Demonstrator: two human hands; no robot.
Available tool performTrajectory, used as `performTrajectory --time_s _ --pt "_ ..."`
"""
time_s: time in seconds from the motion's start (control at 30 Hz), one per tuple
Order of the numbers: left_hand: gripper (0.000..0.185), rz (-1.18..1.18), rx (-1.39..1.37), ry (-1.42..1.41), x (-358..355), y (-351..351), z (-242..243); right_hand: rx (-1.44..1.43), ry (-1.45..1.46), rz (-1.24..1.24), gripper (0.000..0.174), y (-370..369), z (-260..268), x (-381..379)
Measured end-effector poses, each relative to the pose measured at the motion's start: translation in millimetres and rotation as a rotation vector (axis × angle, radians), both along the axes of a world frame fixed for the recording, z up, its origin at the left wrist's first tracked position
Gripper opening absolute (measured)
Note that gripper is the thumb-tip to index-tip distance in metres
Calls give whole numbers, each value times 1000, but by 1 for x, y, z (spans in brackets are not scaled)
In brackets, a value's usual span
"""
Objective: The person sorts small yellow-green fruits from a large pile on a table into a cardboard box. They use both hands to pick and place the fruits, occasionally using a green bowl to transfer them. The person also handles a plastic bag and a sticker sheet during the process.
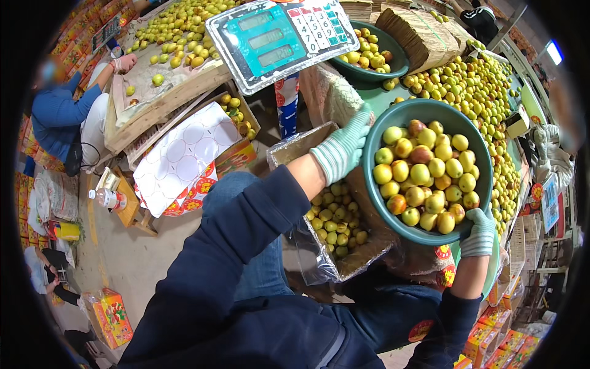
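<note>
A round green plastic basin (pixel 370 184) full of yellow-green and reddish jujube-like fruits (pixel 426 168) is held between my hands. My left hand (pixel 345 143), in a mint glove with a striped cuff, lies against the basin's left side, its fingertips partly hidden. Lower right, my right hand (pixel 479 233), gloved alike, grips the rim with the thumb on top. Below and left of the basin stands an open carton (pixel 302 143) with a clear plastic liner (pixel 318 265). More fruits (pixel 339 219) lie inside it, and the basin covers part of its right side.
A digital scale display (pixel 281 41) on a post rises ahead. Behind it sit a second fruit basin (pixel 401 69) and stacked cardboard (pixel 419 37). Loose fruits (pixel 465 87) heap at right. A person in blue (pixel 64 110) sits by a wooden-edged sorting table (pixel 170 97) at left.
</note>
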State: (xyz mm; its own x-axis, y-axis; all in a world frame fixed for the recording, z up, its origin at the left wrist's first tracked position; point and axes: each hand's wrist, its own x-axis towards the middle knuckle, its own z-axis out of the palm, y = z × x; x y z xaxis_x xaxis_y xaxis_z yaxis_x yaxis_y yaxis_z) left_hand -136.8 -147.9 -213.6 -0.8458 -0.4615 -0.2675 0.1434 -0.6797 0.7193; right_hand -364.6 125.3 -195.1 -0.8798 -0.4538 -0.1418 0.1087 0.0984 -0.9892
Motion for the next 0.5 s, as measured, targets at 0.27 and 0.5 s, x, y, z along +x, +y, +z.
performTrajectory --time_s 0.27,0.5 --pt "98 -39 -123 -230 -2 -31 -31 32 489 -15 37 -41 4 17" --pt "73 64 -30 -269 -23 -47 -65 67 590 -39 40 -56 6 41"
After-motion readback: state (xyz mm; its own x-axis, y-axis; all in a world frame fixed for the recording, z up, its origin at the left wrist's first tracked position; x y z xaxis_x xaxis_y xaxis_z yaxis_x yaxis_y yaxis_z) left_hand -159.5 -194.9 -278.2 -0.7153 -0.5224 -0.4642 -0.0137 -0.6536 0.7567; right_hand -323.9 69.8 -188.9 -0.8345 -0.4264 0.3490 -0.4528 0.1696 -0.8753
